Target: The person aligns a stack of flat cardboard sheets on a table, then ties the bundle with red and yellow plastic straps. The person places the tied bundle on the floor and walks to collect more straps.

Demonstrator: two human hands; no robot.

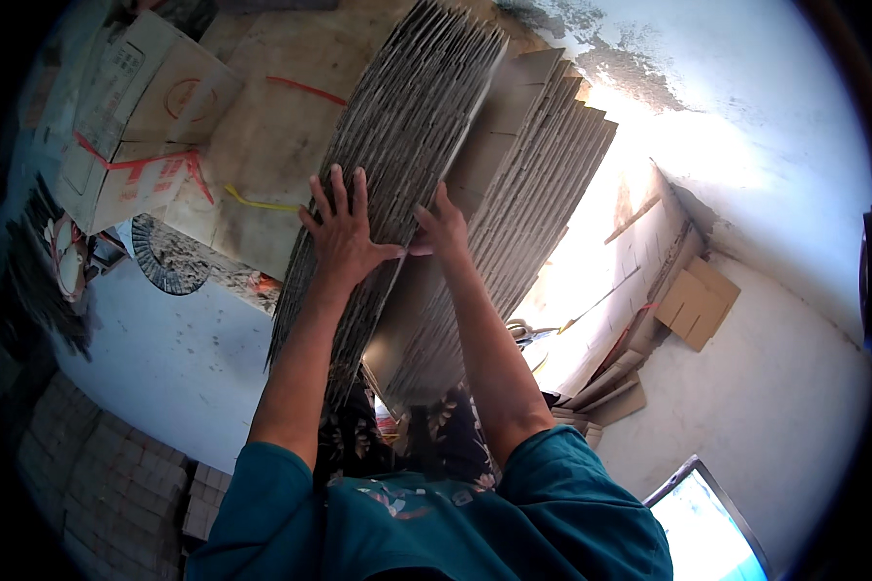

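Observation:
Two thick rows of flat cardboard pieces stand on edge in front of me, leaning to the right at their far ends. My left hand (344, 232) lies open on the left cardboard row (407, 107), its fingers spread over the edges. At the gap between the rows is my right hand (443, 230), thumb and forefinger apart, against the side of the left row. Some of its other fingers are hidden. The right cardboard row (543, 174) stands beside my right forearm, its pieces fanned a little apart.
A printed carton (145, 126) with red tape sits at the far left on a brown surface (271, 145), near a yellow strap (262, 203). Folded cardboard (698, 302) leans by the right wall. Bundled stacks (97, 450) fill the lower left; a lit screen (712, 528) stands lower right.

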